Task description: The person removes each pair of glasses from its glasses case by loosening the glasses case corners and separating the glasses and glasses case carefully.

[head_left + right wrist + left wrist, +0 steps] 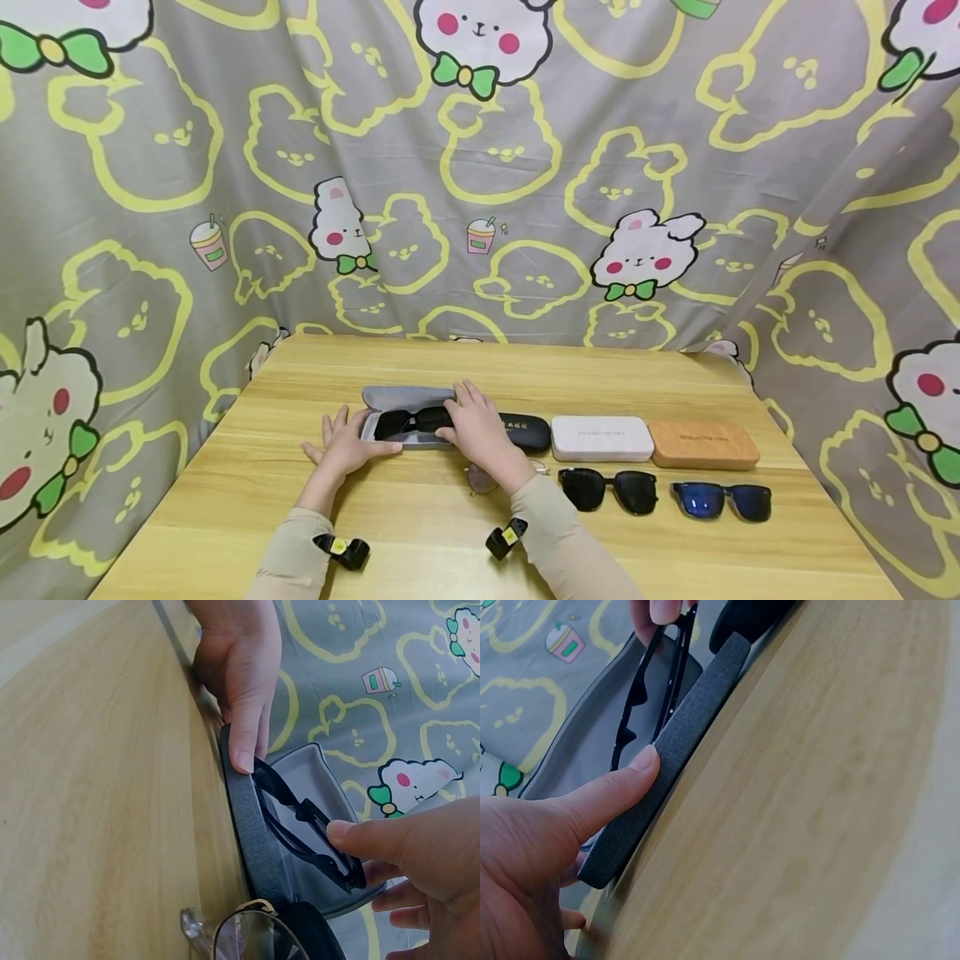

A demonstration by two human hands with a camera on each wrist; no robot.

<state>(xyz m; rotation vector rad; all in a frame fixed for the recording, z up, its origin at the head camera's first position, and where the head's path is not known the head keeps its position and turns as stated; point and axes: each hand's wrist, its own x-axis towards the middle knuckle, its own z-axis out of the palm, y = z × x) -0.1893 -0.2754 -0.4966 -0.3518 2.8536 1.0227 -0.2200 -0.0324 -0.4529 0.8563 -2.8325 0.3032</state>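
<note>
A grey eyeglass case [686,724] lies on the table with its lid [408,396] raised at the back. My left hand [348,446] grips its left end, the thumb on the front rim and the other fingers round the far side. Tilted over the case's hollow is a pair of black sunglasses [304,814], its left end down inside near my left thumb. My right hand [480,425] pinches the right end of these sunglasses between thumb and fingers, above the case's right end. My right forearm partly covers thin-rimmed glasses [480,479].
A black case [528,433], a white case [602,439] and an orange-brown case [705,443] stand in a row to the right. In front of them lie black sunglasses [607,490] and blue-lensed sunglasses [722,502]. A patterned curtain [517,275] hangs behind the wooden table [420,533].
</note>
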